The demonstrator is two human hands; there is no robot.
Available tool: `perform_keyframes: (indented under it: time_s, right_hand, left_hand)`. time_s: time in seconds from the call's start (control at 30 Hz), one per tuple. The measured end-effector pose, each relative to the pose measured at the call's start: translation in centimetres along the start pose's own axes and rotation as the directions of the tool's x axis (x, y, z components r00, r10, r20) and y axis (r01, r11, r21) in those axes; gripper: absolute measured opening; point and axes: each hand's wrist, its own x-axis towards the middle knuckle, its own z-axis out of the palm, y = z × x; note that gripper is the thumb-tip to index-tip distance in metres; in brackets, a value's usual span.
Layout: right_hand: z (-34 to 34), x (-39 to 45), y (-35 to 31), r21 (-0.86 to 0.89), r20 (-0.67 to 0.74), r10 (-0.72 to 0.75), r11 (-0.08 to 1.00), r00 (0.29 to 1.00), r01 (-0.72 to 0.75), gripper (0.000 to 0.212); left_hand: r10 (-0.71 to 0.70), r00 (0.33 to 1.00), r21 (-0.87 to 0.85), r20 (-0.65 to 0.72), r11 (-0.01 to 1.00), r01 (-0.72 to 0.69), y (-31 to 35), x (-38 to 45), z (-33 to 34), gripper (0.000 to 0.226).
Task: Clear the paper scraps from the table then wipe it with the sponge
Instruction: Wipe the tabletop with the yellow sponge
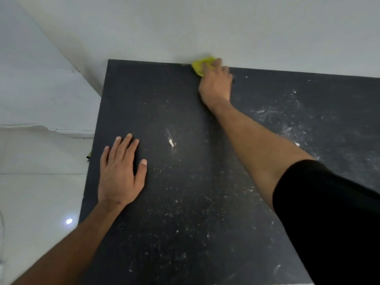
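Note:
A yellow sponge (pixel 200 66) lies at the far edge of the black table (pixel 185 202), against the wall. My right hand (pixel 216 83) is stretched out over the sponge, its fingers curled round it and covering most of it. My left hand (pixel 120 171) rests flat on the table near the left edge, fingers spread and holding nothing. Small white paper bits (pixel 171 143) and fine white specks are scattered over the dark surface, thicker on the right side (pixel 287 112).
A white wall runs along the table's far edge. White tiled floor (pixel 41 192) lies beyond the table's left edge. A small dark and yellow object (pixel 88 156) shows just past that left edge.

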Motion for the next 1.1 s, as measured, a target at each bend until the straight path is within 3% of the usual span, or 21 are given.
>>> perform_keyframes:
  time_s: [0.1,0.2,0.27,0.37,0.43,0.5,0.53,0.6,0.67,0.77,0.83,0.9,0.97,1.03,1.1]
  right_hand:
    - [-0.8,-0.5,8.0,-0.022,-0.048,0.228,0.973,0.972,-0.229,0.044]
    - [-2.4,-1.6,15.8,0.036,-0.079,0.507,0.862,0.858,-0.506,0.050]
    - [-3.7,-2.5,17.9,0.155,-0.057,0.545,0.833,0.837,-0.532,0.047]
    - [-5.5,-5.0,12.6,0.376,-0.163,0.368,0.881,0.915,-0.287,0.034]
    - [-5.0,-8.1,5.7,0.320,-0.202,0.052,0.947,0.978,0.016,0.035]
    - [-3.7,-12.6,-0.2,0.171,-0.026,-0.270,0.948,0.963,0.270,0.040]
    - [-2.8,-14.1,-0.9,0.136,0.054,-0.337,0.935,0.940,0.327,0.040]
    - [-1.9,-14.2,2.8,0.092,0.010,-0.262,0.961,0.965,0.260,0.040]
    - [-1.9,-12.6,9.8,-0.006,-0.053,-0.023,1.000,0.998,0.023,0.038]
    - [-3.6,-12.3,22.9,-0.043,-0.067,0.330,0.942,0.942,-0.333,0.034]
    - [-5.0,-13.3,28.7,0.012,-0.079,0.414,0.910,0.907,-0.414,0.031]
    - [-6.2,-14.9,28.8,0.057,-0.114,0.386,0.923,0.916,-0.381,0.027]
    - [-6.7,-17.7,24.7,0.111,-0.150,0.260,0.963,0.954,-0.246,0.028]
    - [-5.9,-22.7,18.8,0.175,-0.088,0.059,0.984,0.994,-0.043,0.034]
    - [-5.3,-28.5,14.4,0.222,0.053,-0.137,0.967,0.989,0.122,0.043]
  left_hand:
    - [-0.006,1.000,-0.014,-0.009,1.000,0.006,0.1,0.0,-0.1,0.064]
    - [-0.007,1.000,-0.003,-0.020,1.000,0.007,0.3,0.1,0.0,0.064]
    - [-0.008,1.000,0.009,-0.030,1.000,0.008,0.3,0.0,0.0,0.062]
    - [-0.038,0.998,0.014,-0.058,0.999,0.039,1.0,0.1,0.3,0.057]
    - [-0.086,0.991,-0.056,-0.104,0.995,0.081,2.9,0.6,0.5,0.048]
    - [-0.071,0.984,-0.178,-0.162,0.983,0.042,6.2,1.4,0.5,0.043]
    - [-0.046,0.982,-0.238,-0.185,0.971,0.001,8.1,1.8,0.5,0.042]
    - [0.012,0.981,-0.319,-0.193,0.945,-0.074,11.3,2.3,0.4,0.039]
    - [0.085,0.985,-0.333,-0.149,0.934,-0.131,13.5,2.0,0.6,0.037]
    - [0.205,0.976,-0.312,-0.068,0.925,-0.217,16.4,0.4,1.3,0.038]
    - [0.230,0.972,-0.305,-0.048,0.923,-0.233,18.6,-0.5,2.1,0.036]
    - [0.216,0.974,-0.352,-0.069,0.908,-0.226,21.1,-0.9,3.3,0.033]
    - [0.149,0.980,-0.454,-0.133,0.870,-0.194,23.7,-0.8,4.2,0.032]
    - [0.036,0.975,-0.553,-0.218,0.819,-0.153,25.6,-0.2,5.1,0.030]
    - [-0.109,0.963,-0.632,-0.245,0.772,-0.074,26.3,0.6,5.9,0.032]
